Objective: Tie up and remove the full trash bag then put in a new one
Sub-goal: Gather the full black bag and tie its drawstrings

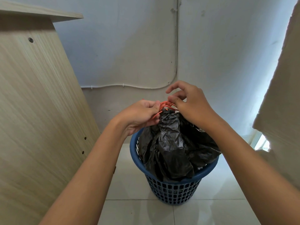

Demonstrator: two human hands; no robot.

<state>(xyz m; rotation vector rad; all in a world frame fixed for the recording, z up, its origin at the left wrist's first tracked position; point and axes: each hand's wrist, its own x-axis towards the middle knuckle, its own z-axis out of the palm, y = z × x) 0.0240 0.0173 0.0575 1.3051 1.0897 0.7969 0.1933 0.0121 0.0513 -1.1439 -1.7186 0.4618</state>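
Together two hands (141, 114) (190, 106) pinch one drawstring (164, 106), one bag (175, 143).

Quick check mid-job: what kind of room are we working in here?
Probably a corner of a home or small office room. A blue plastic waste basket stands on a white tiled floor beside a light wood-grain cabinet panel, with a cable clipped along the painted wall.

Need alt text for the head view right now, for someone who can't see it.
Both hands, left hand and right hand, pinch an orange tie at the gathered neck of a black trash bag, which sits in a blue mesh bin on a white tiled floor, beside a wooden cabinet.
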